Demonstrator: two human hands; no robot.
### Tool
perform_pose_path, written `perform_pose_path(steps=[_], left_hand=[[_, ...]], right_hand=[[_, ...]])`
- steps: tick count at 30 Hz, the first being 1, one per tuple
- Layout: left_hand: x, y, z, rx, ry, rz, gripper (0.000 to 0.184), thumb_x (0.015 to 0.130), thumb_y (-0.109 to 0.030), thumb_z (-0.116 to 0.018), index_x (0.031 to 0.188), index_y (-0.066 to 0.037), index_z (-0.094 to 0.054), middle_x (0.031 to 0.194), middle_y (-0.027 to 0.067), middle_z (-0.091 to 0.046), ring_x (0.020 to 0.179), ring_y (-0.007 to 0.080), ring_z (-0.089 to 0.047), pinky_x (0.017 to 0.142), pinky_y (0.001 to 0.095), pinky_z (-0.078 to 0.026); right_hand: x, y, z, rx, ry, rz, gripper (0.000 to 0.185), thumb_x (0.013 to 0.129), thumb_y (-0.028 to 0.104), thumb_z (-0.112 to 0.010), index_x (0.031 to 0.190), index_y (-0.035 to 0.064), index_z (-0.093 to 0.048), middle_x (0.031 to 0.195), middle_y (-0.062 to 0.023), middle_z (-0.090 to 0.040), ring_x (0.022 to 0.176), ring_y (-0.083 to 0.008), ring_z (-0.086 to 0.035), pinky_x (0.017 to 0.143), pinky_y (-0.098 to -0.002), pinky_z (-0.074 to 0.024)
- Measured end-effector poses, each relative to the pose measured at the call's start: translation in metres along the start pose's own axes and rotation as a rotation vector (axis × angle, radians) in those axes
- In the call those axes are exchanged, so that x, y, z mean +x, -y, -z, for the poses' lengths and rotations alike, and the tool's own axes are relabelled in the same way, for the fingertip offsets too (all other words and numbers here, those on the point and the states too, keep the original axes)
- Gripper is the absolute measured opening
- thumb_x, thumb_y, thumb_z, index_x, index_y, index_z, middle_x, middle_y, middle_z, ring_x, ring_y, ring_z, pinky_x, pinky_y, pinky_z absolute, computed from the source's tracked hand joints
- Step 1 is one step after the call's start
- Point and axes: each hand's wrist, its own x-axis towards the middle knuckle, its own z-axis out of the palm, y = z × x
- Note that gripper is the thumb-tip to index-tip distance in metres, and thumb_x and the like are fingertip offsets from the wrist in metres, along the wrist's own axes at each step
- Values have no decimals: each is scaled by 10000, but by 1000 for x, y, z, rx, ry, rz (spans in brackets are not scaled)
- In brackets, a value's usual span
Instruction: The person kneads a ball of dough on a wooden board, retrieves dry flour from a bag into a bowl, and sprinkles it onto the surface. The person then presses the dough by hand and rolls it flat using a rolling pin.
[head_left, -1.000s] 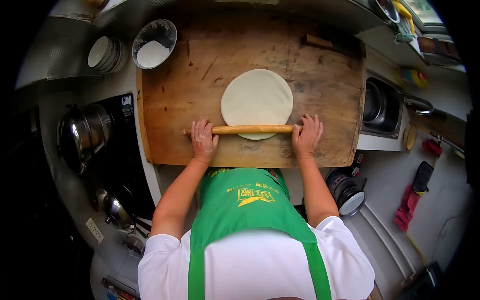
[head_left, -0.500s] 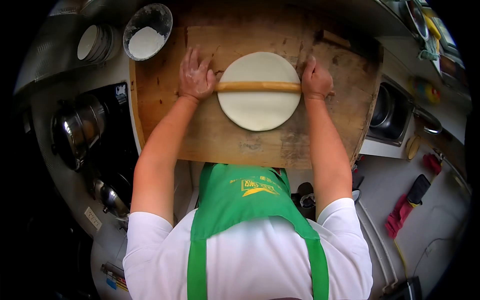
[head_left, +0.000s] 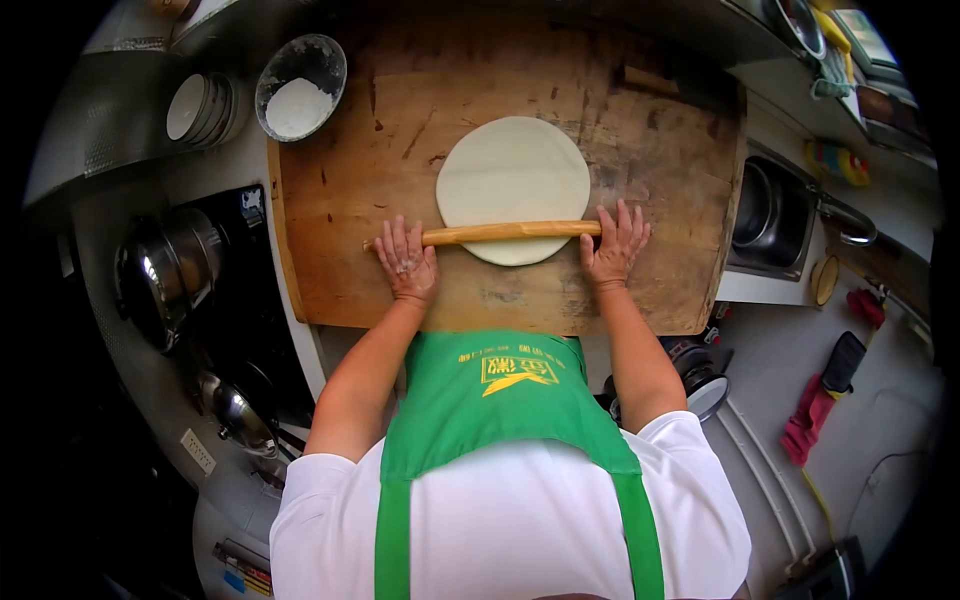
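A round, flat sheet of pale dough (head_left: 512, 175) lies on the wooden board (head_left: 340, 220). Across its near part rests a wooden rolling pin (head_left: 510, 231), tilted slightly, with the left end nearer me. My left hand (head_left: 408, 262) lies over the pin's left end, fingers stretched out and flat, with white flour on the back. Over the right end lies my right hand (head_left: 616, 247), its fingers straight and spread. Both palms press on the pin without wrapping round it. The dough's near edge shows just below the pin.
A bowl of white flour (head_left: 298, 108) stands at the board's far left corner, beside stacked bowls (head_left: 190, 108). Pots (head_left: 170, 260) are on the left. A sink (head_left: 768, 215) with a tap (head_left: 848, 218) adjoins the right side. A small wooden block (head_left: 650, 80) lies at the back.
The rolling pin has come toward me, from the dough's middle to its near part. Both hands moved with it. My right hand has gone from curled fingers to stretched ones.
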Motion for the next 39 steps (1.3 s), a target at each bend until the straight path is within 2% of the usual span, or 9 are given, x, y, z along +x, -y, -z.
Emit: perform_pose_path(steps=[3,8,10,15,19,26,29,32,39], left_hand=[[17,6,-7,6,6,24,463,1032,-390,-436,1397,-145,-581,1584,137,-397,1499,397,-294,1233,552,-174],[95,13,-11,75,-46,-248,463,1053,-400,-387,1369,-152,-618,1520,143,-452,1469,393,-337,1226,550,-194],[126,13,-11,87,-69,-282,455,1053,-391,-388,1364,-157,-622,1508,141,-474,1457,395,-363,1223,546,-206],[200,10,-8,-26,-28,-182,424,974,-290,-483,1350,-160,-633,1465,160,-545,1397,426,-446,1157,513,-370],[248,15,-10,40,-17,-197,454,939,-271,-514,1365,-162,-626,1485,175,-529,1395,445,-438,1130,511,-409],[265,17,-25,16,-79,9,505,979,-393,-516,1425,-167,-583,1556,215,-431,1424,449,-395,1113,509,-431],[210,6,-12,-78,-10,-64,573,963,-439,-547,1417,-90,-558,1505,239,-467,1409,440,-415,1132,506,-405],[151,6,-5,73,32,-178,527,941,-375,-578,1380,-85,-553,1386,231,-541,1375,411,-450,1180,504,-330],[127,4,15,86,140,-187,448,894,-276,-689,1274,-71,-567,1236,182,-594,1256,369,-518,1165,503,-339]], right_hand=[[27,1,-7,39,-46,8,505,960,580,-518,1275,220,-681,1522,-68,-483,1448,-361,-343,1193,-571,-198],[131,11,-13,-16,-105,88,374,989,442,-485,1119,206,-745,1274,-63,-660,1267,-306,-540,1095,-531,-328],[164,9,-23,154,-136,156,309,980,316,-484,957,175,-757,1006,-43,-721,1012,-284,-652,928,-469,-449],[214,13,-46,84,-67,-31,339,981,290,-512,763,132,-716,785,-91,-686,736,-338,-650,665,-445,-505],[263,28,-43,0,55,-175,410,1012,461,-522,882,153,-759,852,-85,-733,786,-324,-689,653,-432,-535],[279,31,-51,129,-22,-62,583,1048,512,-450,814,45,-710,826,-200,-707,809,-389,-685,710,-495,-525],[238,38,-45,148,70,-173,375,970,551,-586,1161,281,-764,1007,-72,-766,924,-288,-725,756,-424,-570],[194,55,-37,165,112,-91,356,937,425,-672,1234,238,-734,1246,-70,-709,1089,-315,-681,928,-449,-531],[191,49,-15,180,445,-206,412,889,348,-720,1259,168,-701,1246,-89,-702,1149,-305,-660,980,-438,-516]])
